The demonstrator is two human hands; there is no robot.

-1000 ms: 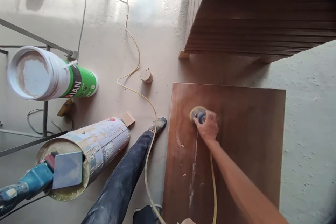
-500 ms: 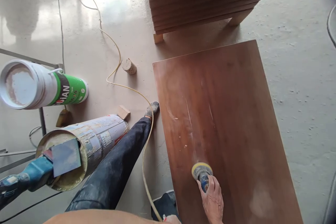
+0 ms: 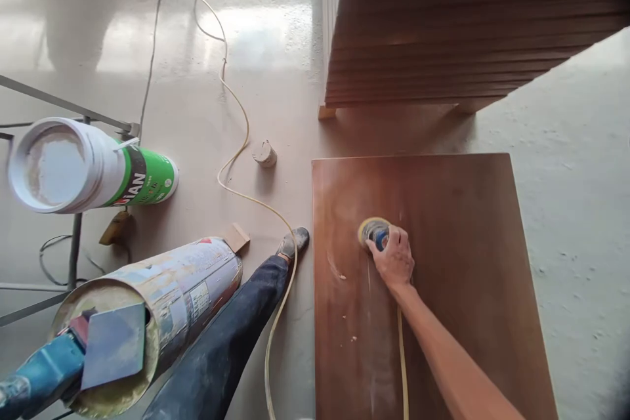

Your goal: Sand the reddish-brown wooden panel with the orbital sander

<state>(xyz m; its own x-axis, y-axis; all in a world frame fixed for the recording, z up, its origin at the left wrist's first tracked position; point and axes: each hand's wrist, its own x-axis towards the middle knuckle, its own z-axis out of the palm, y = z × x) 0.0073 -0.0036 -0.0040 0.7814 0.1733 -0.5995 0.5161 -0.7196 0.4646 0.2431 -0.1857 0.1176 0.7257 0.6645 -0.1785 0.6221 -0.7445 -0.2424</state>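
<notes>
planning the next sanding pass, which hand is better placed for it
Right, likely: the right hand grips the sander on the panel, and the left hand is out of view.

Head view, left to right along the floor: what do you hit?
Green-and-white tub → small wood block → round stub → shoe → sander gripped by the right hand, on the brown panel.

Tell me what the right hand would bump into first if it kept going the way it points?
Nothing soon, it seems: the right hand, gripping the sander, points across bare board toward its far left corner; beyond lies floor, perhaps the yellow hose.
</notes>
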